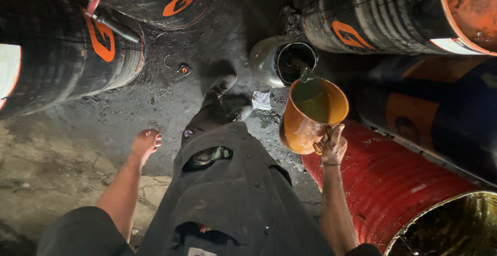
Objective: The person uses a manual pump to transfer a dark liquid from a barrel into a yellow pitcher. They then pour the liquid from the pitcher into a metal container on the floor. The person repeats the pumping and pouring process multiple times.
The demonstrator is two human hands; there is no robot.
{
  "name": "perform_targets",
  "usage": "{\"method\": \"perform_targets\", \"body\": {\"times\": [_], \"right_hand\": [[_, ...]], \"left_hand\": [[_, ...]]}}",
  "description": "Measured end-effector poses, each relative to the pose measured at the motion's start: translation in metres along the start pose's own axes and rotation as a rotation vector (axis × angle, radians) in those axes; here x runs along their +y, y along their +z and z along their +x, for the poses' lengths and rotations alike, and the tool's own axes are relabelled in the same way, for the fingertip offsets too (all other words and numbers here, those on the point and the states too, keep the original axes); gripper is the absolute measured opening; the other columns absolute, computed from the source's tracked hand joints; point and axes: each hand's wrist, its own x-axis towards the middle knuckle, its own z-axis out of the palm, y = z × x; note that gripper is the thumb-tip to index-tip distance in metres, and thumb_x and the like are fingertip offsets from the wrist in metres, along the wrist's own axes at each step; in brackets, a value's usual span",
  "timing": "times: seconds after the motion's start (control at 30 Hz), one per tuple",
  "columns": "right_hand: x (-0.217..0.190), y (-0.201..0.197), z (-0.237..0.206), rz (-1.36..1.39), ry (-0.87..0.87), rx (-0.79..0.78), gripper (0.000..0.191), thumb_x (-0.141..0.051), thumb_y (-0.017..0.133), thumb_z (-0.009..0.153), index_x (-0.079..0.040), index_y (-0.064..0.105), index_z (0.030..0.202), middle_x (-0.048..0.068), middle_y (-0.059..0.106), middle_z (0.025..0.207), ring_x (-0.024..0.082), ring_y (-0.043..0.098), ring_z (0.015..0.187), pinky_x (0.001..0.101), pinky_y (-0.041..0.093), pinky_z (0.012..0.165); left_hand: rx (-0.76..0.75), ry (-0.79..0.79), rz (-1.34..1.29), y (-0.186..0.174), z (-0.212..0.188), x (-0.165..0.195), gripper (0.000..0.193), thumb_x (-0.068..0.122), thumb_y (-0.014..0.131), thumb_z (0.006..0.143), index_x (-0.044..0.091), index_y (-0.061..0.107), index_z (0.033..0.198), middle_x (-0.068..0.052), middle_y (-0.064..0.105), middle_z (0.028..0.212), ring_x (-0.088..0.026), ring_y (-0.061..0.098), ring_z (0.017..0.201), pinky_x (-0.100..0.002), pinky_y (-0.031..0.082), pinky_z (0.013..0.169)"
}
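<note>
Oil, dark and greenish, runs in a thin stream from the lip of the orange jug (312,113) into the open mouth of a small metal can (282,60) that lies tilted on the floor (77,152). More of the same dark liquid sits inside the jug, and its outer wall is smeared and stained. Beside me on the right an open red drum (393,183) lies low, with dark liquid glinting inside its rim at the bottom corner.

My right hand (332,146) is closed tight around the jug's handle, forearm raised, tipping the jug forward and away from me over the can. My left hand (146,143) hangs loose and empty out to the side, fingers slack and slightly curled, touching nothing.

Black drums with orange marks (67,48) lie on their sides all around, crowding the spot; another one (383,12) sits right behind the can. My shoe (221,85) is planted just left of the can, and a crumpled white scrap (261,100) lies on the grimy floor between shoe and jug.
</note>
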Motion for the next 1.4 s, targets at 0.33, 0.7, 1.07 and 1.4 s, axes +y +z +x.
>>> {"method": "perform_targets", "body": {"times": [0.33,0.7,1.07,1.4], "right_hand": [[-0.009,0.0,-0.006,-0.018,0.0,0.047,0.075,-0.078,0.048,0.094,-0.009,0.048,0.063,0.0,0.044,0.056,0.011,0.042,0.046,0.0294,0.037,0.045],[-0.026,0.002,-0.017,-0.084,-0.029,0.08,0.072,-0.074,0.046,0.096,-0.01,0.051,0.064,0.001,0.048,0.057,0.011,0.047,0.046,0.0294,0.043,0.045],[-0.042,0.007,-0.025,-0.032,0.027,0.055,0.073,-0.077,0.046,0.095,-0.012,0.043,0.062,-0.002,0.04,0.053,0.01,0.037,0.043,0.0283,0.032,0.042],[-0.049,0.013,-0.018,0.002,0.129,0.116,0.07,-0.078,0.05,0.091,-0.015,0.044,0.062,-0.003,0.042,0.051,0.008,0.035,0.041,0.0281,0.03,0.04]], "left_hand": [[-0.037,0.046,0.014,0.002,0.012,0.008,0.042,0.036,0.057,0.096,0.003,0.068,0.12,-0.009,0.075,0.111,-0.021,0.069,0.09,-0.038,0.054,0.078],[-0.085,0.09,-0.032,0.005,0.02,0.017,0.042,0.036,0.059,0.095,0.004,0.066,0.121,-0.009,0.073,0.106,-0.018,0.066,0.084,-0.036,0.052,0.073],[-0.086,0.104,-0.026,0.0,0.022,0.02,0.043,0.036,0.059,0.096,0.004,0.066,0.122,-0.009,0.073,0.107,-0.018,0.067,0.084,-0.036,0.053,0.074],[-0.086,0.112,-0.044,-0.002,0.025,0.021,0.041,0.035,0.06,0.095,0.005,0.067,0.122,-0.008,0.073,0.103,-0.017,0.066,0.082,-0.036,0.053,0.073]]}}
